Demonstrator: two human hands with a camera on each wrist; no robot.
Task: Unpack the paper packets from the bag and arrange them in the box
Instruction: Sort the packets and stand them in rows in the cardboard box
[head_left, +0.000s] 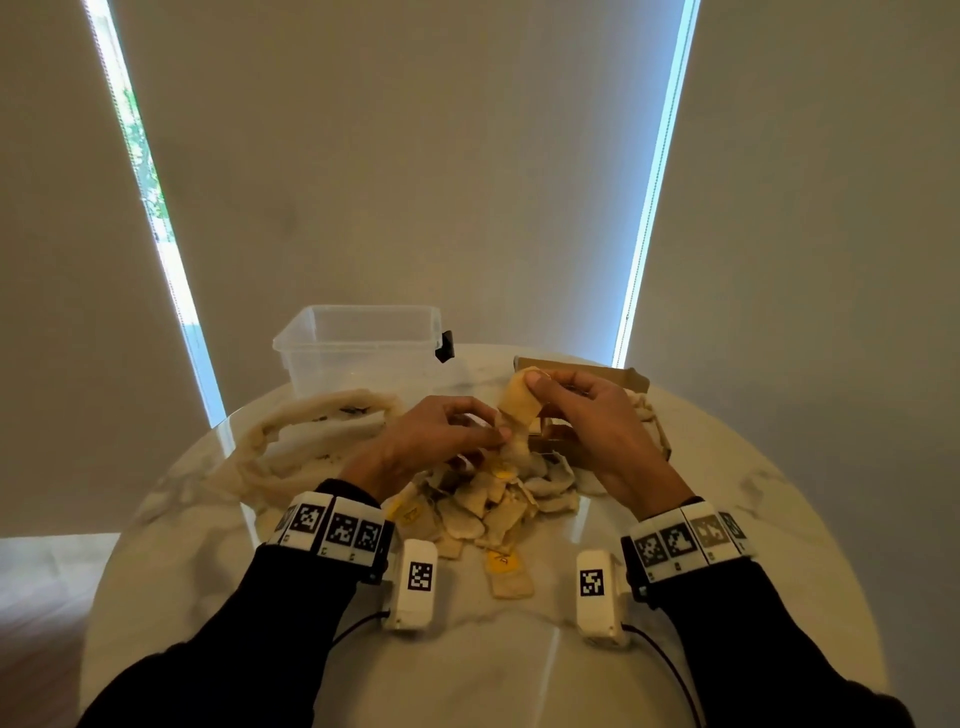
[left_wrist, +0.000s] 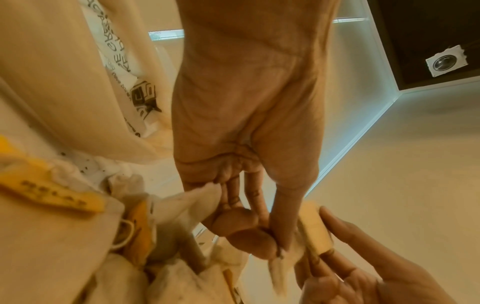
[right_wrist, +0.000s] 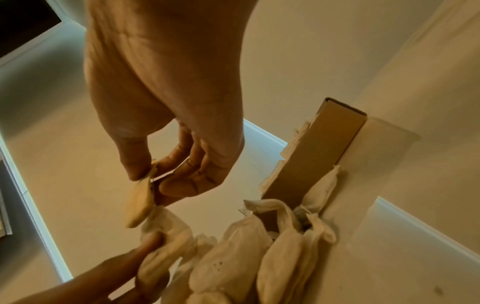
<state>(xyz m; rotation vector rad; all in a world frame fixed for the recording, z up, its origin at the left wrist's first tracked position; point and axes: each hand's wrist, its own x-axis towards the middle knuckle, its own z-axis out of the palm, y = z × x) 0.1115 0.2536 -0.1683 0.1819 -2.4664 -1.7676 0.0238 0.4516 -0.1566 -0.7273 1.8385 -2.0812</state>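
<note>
While most of the paper packets (head_left: 498, 499) lie heaped loose on the round table (head_left: 519, 665) in front of me, I judge the unpacking itself largely done: the cloth bag (head_left: 306, 436) sits slumped and flat at the left of the heap, though I cannot tell whether anything remains inside it. My right hand (head_left: 597, 415) is raised above the pile, thumb and fingertips pinching one packet (head_left: 519, 397) by its top edge, and my left hand (head_left: 441, 436) has its fingers closed on the white packet hanging just beneath, as if I am parting two that cling together. The cardboard box (head_left: 623, 379) stands behind my right hand; the right wrist view shows several packets (right_wrist: 322, 185) already tucked upright along its wall, so the arranging has begun but is far from finished. A clear plastic tub (head_left: 358, 348) stands at the far left edge, apparently empty. By my reckoning the bulk of the work, moving the heap packet by packet into the box, still lies ahead.
</note>
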